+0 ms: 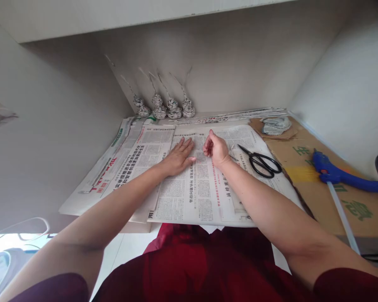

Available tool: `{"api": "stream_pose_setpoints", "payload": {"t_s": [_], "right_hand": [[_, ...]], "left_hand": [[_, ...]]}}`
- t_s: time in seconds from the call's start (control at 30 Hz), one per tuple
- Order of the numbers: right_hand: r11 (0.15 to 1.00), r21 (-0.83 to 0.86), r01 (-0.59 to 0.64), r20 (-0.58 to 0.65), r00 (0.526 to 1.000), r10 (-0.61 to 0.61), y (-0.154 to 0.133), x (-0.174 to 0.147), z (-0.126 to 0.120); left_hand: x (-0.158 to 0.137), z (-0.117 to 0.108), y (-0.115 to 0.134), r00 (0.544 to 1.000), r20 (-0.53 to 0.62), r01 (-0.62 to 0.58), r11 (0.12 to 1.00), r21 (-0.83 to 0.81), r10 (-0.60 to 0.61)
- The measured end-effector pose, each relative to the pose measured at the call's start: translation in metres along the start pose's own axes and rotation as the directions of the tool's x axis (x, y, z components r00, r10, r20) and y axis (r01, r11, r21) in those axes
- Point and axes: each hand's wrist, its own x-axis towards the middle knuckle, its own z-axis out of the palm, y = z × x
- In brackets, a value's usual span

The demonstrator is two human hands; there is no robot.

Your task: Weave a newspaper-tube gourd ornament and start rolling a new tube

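Observation:
My left hand (179, 158) lies flat on the spread newspaper (201, 197), palm down, with its fingers stretched out and the thumb apart. Just right of it, my right hand (216, 149) is curled over the same newspaper, thumb up and fingers folded inward. Whether anything sits inside those folded fingers is hidden. Black-handled scissors (263, 163) rest on the paper to the right of my right hand, their blades pointing up and left. Further left, more newspaper sheets (113, 167) overlap on the table.
Several gourd-shaped figures woven from paper (159, 107) stand along the back wall. Thin rolled paper sticks (229, 116) lie beside them. At right, a blue glue gun (343, 172) with a white glue stick rests on cardboard (305, 167), and a grey cloth-like wad (276, 125) lies behind.

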Motion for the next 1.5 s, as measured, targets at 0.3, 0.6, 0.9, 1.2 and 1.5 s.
{"api": "stream_pose_setpoints", "payload": {"t_s": [0.3,0.6,0.9,1.2,1.5], "right_hand": [[0.996,0.083,-0.024,0.038,0.999,0.021,0.003,0.005,-0.003],[0.999,0.043,-0.023,0.060,0.998,0.021,0.001,0.003,-0.004],[0.998,0.059,-0.022,0.066,0.998,0.018,0.001,0.003,-0.005],[0.996,0.076,-0.038,0.079,0.996,0.032,0.001,0.004,-0.007],[0.997,0.074,-0.030,0.055,0.998,0.026,-0.004,0.002,-0.005]], "left_hand": [[-0.036,0.020,0.063,0.914,0.286,-0.294,0.956,-0.027,0.289],[-0.085,0.021,0.098,0.822,0.182,-0.450,0.811,-0.373,0.540],[-0.110,0.018,0.089,0.781,0.184,-0.567,0.801,-0.193,0.597],[-0.064,0.027,0.079,0.802,0.253,-0.539,0.838,-0.084,0.541],[-0.071,0.001,0.022,0.946,-0.322,-0.021,1.000,0.016,0.025]]}}
